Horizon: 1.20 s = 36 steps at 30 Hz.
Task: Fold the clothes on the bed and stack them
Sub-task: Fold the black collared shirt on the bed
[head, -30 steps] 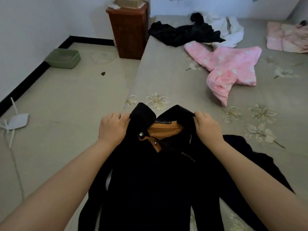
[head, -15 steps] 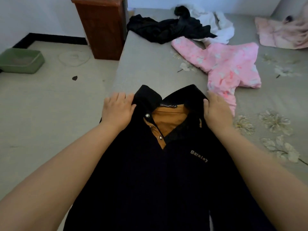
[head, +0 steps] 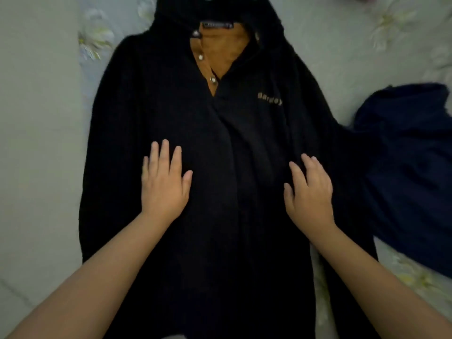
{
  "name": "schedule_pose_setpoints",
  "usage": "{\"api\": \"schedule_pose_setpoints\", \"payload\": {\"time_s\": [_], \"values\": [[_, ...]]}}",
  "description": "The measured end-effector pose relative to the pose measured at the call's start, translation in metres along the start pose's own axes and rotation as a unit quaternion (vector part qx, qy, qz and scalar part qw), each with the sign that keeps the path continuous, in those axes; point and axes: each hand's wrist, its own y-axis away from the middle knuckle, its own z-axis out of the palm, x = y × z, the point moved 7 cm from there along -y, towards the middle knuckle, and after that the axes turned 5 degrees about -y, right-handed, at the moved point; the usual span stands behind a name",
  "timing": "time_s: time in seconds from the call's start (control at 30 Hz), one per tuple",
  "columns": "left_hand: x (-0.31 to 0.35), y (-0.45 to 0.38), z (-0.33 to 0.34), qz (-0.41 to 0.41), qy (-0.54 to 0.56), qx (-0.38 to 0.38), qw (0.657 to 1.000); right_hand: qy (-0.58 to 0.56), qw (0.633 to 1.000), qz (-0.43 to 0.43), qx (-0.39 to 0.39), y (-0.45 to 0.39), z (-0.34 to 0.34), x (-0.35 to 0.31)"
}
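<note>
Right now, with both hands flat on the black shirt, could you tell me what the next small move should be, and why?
Probably fold one side inward. The black shirt lies face up and spread on the bed, unfolded, and the left hand and right hand rest open on its front.

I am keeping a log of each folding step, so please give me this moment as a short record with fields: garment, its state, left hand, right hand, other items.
garment: black collared shirt with tan inner collar and placket, small lettering on the chest
state: spread front-up on the bed, collar far from the person, not yet folded
left hand: left hand lies flat on the shirt front, fingers straight
right hand: right hand rests on the shirt front, fingers relaxed and spread
other items: dark blue garment on the right, partly under the shirt's edge
</note>
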Motion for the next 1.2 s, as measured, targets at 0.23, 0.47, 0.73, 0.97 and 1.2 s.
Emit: {"api": "schedule_pose_setpoints", "payload": {"time_s": [0.23, 0.47, 0.73, 0.97, 1.2], "values": [[-0.004, 0.091, 0.011, 0.021, 0.02, -0.014, 0.999, -0.013, 0.998, 0.052, -0.016, 0.08, -0.004, 0.002], [-0.01, 0.188, 0.013, 0.022, 0.026, -0.029, 0.999, 0.012, 0.993, 0.111, -0.036, 0.166, -0.015, -0.002], [-0.04, 0.259, 0.015, 0.064, -0.027, -0.048, 0.996, -0.026, 0.984, 0.129, -0.121, 0.215, -0.027, 0.0], [-0.058, 0.288, -0.015, 0.194, -0.099, -0.062, 0.974, 0.164, 0.946, 0.138, -0.241, 0.233, -0.065, 0.065], [-0.067, 0.324, 0.04, 0.149, -0.266, -0.29, 0.907, 0.246, 0.891, 0.112, -0.364, 0.278, -0.037, 0.073]]}}
